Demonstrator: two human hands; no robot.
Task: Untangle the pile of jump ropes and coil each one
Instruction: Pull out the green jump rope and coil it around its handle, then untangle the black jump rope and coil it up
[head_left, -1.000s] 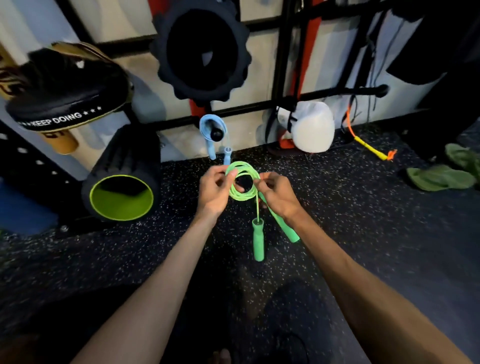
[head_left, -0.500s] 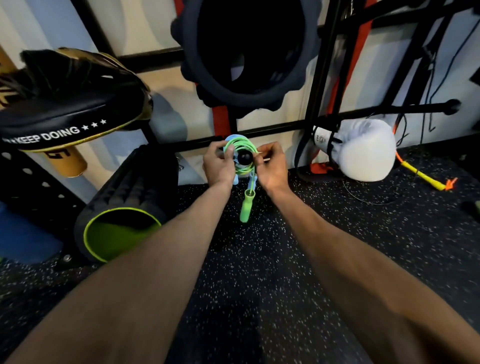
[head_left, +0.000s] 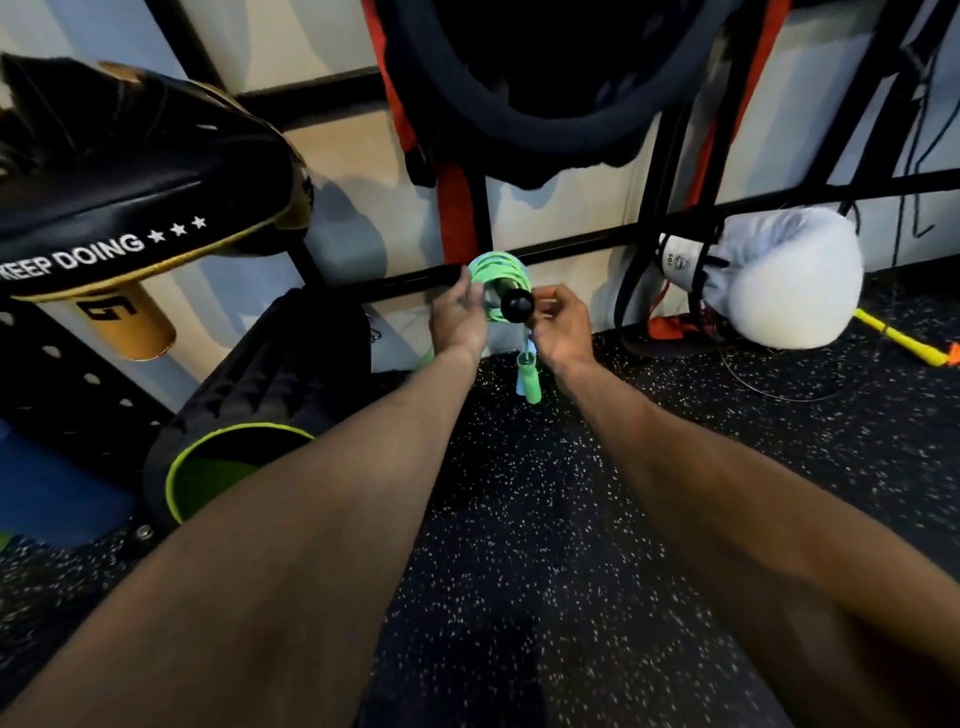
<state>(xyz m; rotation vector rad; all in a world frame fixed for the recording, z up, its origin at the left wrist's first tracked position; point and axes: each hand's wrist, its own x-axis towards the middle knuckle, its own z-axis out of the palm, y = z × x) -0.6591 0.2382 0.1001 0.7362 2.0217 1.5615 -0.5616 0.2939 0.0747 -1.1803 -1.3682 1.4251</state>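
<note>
A coiled green jump rope (head_left: 493, 270) hangs around a black peg with a round knob (head_left: 516, 306) on the wall rack. One green handle (head_left: 529, 376) dangles below the coil, with a pale blue rope's handle just behind it. My left hand (head_left: 457, 317) holds the coil's left side. My right hand (head_left: 563, 325) pinches the coil's right side, next to the knob. The blue rope's coil is hidden behind the green one.
A black focus pad (head_left: 130, 171) reading "KEEP DOING" juts out at the left, above a black foam roller (head_left: 249, 415) with a green rim. A white boxing glove (head_left: 779, 280) hangs at the right. A yellow and orange handle (head_left: 904, 348) lies on the speckled floor.
Both hands carried the green coil from mid-air up to the rack and slid it over the black peg. The view closed in on the wall.
</note>
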